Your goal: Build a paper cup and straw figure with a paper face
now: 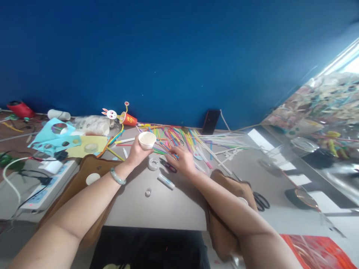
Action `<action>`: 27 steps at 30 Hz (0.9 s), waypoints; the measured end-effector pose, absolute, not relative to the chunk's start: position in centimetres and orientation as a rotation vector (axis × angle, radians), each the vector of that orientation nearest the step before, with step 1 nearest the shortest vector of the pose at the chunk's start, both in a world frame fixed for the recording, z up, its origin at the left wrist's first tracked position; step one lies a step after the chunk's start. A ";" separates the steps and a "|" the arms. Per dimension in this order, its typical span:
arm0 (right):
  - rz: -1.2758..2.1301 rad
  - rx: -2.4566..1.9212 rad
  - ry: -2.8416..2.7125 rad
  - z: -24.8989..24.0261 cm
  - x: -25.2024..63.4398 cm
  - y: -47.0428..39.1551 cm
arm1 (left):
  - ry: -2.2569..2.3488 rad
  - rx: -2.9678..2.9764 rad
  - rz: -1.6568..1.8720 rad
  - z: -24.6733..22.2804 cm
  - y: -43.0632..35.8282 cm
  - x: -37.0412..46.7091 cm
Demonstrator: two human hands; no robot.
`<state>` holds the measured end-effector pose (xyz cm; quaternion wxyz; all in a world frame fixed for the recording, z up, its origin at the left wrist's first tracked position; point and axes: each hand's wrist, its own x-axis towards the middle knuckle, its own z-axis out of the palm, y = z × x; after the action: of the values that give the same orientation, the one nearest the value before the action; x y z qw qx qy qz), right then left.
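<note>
My left hand (137,152) is wrapped round a white paper cup (147,140), its open mouth tilted toward me. A little to the right, my right hand (183,160) hovers over the tabletop with its fingers curled in. Something thin may be between those fingertips, but I cannot make it out. Below the hands lie a pair of scissors (169,166), a roll of clear tape (153,163), a white tube (166,182) and a small clear round piece (148,192). Colourful straws and sticks (174,136) are strewn behind both hands.
At the back stand a decorated red cup (129,118) and a dark phone (211,121). Cut blue sheets (53,136) and a power strip (47,186) are on the left. Black-handled scissors (261,201) lie right, beside a brown armrest (232,190). A blue wall (179,63) rises behind.
</note>
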<state>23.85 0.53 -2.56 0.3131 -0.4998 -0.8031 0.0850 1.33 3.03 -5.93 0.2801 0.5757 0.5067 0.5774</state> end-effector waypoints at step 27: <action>0.298 -2.087 -1.415 2.0 37.0 15.5 | 1.427 1.336 1.479 -4.6 2.6 1.8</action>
<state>37.04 15.49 2.02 0.2967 -0.7849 -0.5322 0.1121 1.85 2.60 -4.62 0.3382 0.5130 0.5478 0.5677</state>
